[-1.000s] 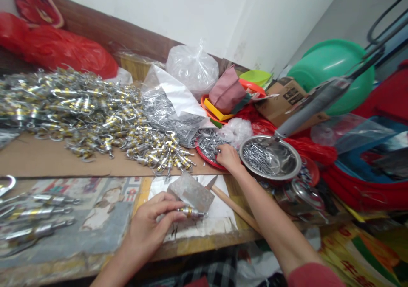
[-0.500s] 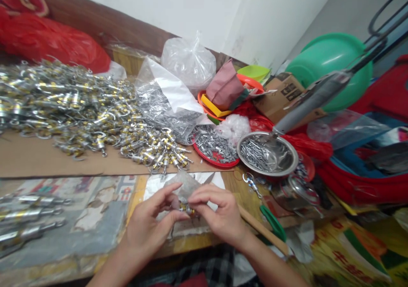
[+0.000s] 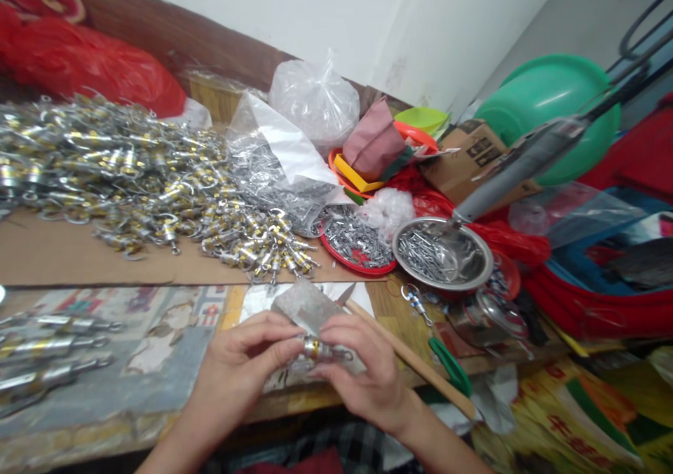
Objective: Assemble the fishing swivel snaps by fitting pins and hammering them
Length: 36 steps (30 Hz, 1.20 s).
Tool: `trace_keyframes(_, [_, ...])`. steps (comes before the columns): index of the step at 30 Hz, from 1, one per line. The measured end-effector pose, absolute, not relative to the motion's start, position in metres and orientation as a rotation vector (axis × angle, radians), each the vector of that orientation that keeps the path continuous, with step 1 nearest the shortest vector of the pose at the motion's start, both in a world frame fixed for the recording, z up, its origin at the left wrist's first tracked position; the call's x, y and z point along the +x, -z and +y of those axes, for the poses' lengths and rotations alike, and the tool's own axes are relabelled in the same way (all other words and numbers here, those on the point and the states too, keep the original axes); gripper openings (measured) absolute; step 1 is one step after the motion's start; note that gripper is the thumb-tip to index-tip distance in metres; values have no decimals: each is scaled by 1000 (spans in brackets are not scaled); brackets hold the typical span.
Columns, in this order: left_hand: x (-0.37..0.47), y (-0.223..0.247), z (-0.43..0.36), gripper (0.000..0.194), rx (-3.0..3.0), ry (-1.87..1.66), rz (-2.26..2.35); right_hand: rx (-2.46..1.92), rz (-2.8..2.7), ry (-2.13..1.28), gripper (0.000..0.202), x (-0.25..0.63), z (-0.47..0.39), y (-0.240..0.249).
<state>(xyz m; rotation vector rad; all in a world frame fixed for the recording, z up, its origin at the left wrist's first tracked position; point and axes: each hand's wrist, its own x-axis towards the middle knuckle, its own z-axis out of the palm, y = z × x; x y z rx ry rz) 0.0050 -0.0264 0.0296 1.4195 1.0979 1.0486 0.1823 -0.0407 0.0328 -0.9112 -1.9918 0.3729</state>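
Between my two hands is a small silver-and-gold metal fitting (image 3: pixel 318 350), lying roughly level above the bench's front edge. The thumb and forefinger of my left hand (image 3: pixel 249 362) pinch its left end. My right hand (image 3: pixel 365 365) has its fingers and thumb around the right part, where a small ring end shows. Just behind the hands a grey metal block (image 3: pixel 305 306) rests on white paper (image 3: pixel 255 302). A wooden handle (image 3: pixel 420 369) runs from beside the block toward the lower right.
A heap of similar fittings (image 3: pixel 131 172) covers the cardboard (image 3: pixel 63 253) at the left. Small metal parts fill a red tray (image 3: pixel 357 239) and a steel bowl (image 3: pixel 442 253). Green-handled scissors (image 3: pixel 451 367) lie at the right; larger fittings (image 3: pixel 52 348) are at the lower left.
The fitting has turned and shows more of its length between my fingers. My left hand has shifted slightly left, and more of the grey block and wooden handle is visible.
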Motion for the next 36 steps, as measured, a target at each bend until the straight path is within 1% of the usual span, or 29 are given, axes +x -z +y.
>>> trace_keyframes(3, [5,-33,-25,13,1498,-1003,1119,-793,-2157,-95,30,189,-41,-28])
trace_keyframes(6, [5,-35,-25,14,1622,-1014,1147,-757,-2207,4,33,192,-38,-29])
trace_keyframes(10, [5,-36,-24,14,1652,-1026,1171,-798,-2150,-91,34,189,-35,-30])
trace_keyframes(13, [7,-34,-26,11,1417,-972,1172,-849,-2001,-279,26,182,-36,-31])
trace_keyframes(14, [8,-33,-26,17,1296,-967,1177,-872,-1948,-331,23,179,-37,-32])
trace_keyframes(16, [11,-30,-28,39,1077,-972,1179,-943,-1891,-429,18,177,-38,-33])
trace_keyframes(17, [12,-28,-28,47,1002,-970,1169,-984,-1899,-488,15,177,-37,-34])
trace_keyframes(19, [14,-24,-29,53,931,-967,1135,-1081,-1969,-591,11,183,-27,-37])
trace_keyframes(21, [15,-21,-28,53,910,-974,1101,-1323,-2033,-502,12,197,-6,-38])
trace_keyframes(22, [16,-19,-27,55,906,-973,1085,-1475,-2028,-379,14,207,9,-38])
trace_keyframes(23, [16,-19,-27,56,904,-965,1066,-1702,-1986,-175,18,217,25,-37])
trace_keyframes(24, [16,-18,-27,57,904,-949,1048,-1803,-1945,-97,22,227,42,-36])
trace_keyframes(26, [17,-18,-26,58,902,-918,1012,-1928,-1908,-19,31,245,75,-31])
trace_keyframes(29, [18,-17,-25,55,889,-891,981,-2017,-1951,-3,40,258,108,-20])
trace_keyframes(32, [16,-14,-23,55,872,-877,982,-2007,-2021,-4,39,260,122,-12])
trace_keyframes(36, [12,-12,-20,54,828,-910,1023,-1931,-2030,-7,22,264,122,-12])
